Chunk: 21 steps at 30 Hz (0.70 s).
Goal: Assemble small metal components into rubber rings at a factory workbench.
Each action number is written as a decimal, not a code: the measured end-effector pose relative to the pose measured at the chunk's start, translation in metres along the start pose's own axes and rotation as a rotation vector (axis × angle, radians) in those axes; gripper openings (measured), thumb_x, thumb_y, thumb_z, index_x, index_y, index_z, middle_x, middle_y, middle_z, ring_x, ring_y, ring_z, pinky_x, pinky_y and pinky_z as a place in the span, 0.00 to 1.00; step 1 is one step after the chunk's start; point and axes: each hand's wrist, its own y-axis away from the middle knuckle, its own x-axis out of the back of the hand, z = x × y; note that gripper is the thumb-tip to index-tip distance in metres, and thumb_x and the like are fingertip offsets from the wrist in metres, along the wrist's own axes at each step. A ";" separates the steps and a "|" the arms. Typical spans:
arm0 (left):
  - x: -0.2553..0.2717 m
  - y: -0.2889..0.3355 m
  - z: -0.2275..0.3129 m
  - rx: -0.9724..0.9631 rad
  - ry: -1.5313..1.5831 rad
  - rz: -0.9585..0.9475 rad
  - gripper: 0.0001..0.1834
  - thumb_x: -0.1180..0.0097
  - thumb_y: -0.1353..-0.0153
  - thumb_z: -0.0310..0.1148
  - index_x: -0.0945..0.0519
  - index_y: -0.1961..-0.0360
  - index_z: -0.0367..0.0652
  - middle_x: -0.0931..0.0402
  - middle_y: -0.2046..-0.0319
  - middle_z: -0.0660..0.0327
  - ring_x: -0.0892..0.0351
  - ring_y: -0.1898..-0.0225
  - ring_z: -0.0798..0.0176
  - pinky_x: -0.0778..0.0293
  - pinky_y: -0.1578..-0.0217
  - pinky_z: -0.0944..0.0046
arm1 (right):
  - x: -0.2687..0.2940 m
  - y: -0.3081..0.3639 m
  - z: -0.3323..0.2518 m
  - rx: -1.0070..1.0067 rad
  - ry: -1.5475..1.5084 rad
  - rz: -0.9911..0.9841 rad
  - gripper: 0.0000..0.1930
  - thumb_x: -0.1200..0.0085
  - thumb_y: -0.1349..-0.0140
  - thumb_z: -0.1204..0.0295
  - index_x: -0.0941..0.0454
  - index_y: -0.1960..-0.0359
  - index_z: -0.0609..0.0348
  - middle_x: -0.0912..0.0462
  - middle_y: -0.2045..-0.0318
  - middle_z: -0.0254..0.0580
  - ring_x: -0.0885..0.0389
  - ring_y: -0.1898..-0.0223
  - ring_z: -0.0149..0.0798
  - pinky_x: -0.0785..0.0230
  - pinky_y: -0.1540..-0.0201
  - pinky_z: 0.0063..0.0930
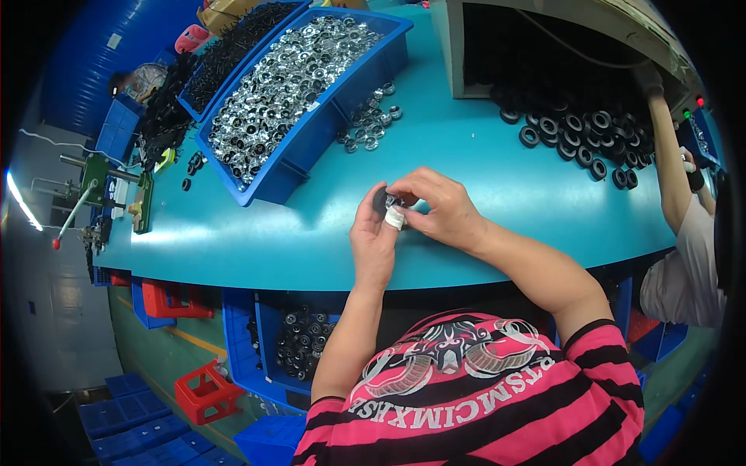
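Note:
Close in front of me, above the table edge, my left hand (371, 237) grips a black ring (380, 201). White tape or a finger cover (395, 218) wraps its thumb. My right hand (443, 208) pinches a small shiny clear hub (393, 201) against the ring. Fingers cover much of both pieces, so I cannot tell how far the hub sits inside. Beyond my hands, a blue bin (342, 109) is heaped with similar clear hubs. Several loose clear hubs (371, 128) lie beside it. A pile of black rings (579, 136) spreads at the right.
A green hand press (93, 190) stands at the left end of the blue-green table (497, 186). A pale machine housing (457, 54) rises behind the rings. At right, a co-worker's arm (664, 147) reaches in. Below the table are a blue crate (268, 342) of black wheels and red stools (206, 392).

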 end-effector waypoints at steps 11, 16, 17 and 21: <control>0.018 -0.008 -0.006 0.042 0.140 -0.001 0.16 0.45 0.27 0.32 0.26 0.42 0.39 0.22 0.60 0.61 0.22 0.66 0.70 0.21 0.70 0.66 | 0.005 -0.006 0.006 -0.337 -0.296 -0.114 0.22 0.36 0.41 0.76 0.20 0.43 0.58 0.19 0.53 0.40 0.16 0.55 0.34 0.21 0.49 0.29; 0.017 -0.007 -0.009 0.028 0.139 -0.034 0.19 0.46 0.25 0.34 0.30 0.38 0.41 0.23 0.56 0.61 0.22 0.61 0.67 0.22 0.64 0.65 | 0.005 -0.004 0.006 -0.546 -0.500 -0.304 0.19 0.35 0.38 0.74 0.17 0.44 0.59 0.21 0.49 0.42 0.18 0.52 0.35 0.22 0.49 0.29; 0.017 -0.008 -0.008 0.026 0.145 -0.067 0.20 0.47 0.25 0.35 0.31 0.37 0.42 0.23 0.55 0.60 0.22 0.59 0.66 0.22 0.62 0.64 | -0.004 0.000 0.018 -0.480 -0.455 -0.212 0.20 0.33 0.38 0.68 0.16 0.45 0.61 0.20 0.52 0.44 0.15 0.61 0.35 0.22 0.56 0.27; 0.015 -0.009 -0.006 0.036 0.192 -0.131 0.22 0.48 0.25 0.36 0.33 0.35 0.42 0.23 0.50 0.55 0.22 0.51 0.61 0.22 0.54 0.59 | 0.003 -0.004 0.016 -0.597 -0.559 -0.250 0.19 0.35 0.38 0.75 0.17 0.45 0.62 0.22 0.48 0.39 0.19 0.54 0.34 0.21 0.52 0.27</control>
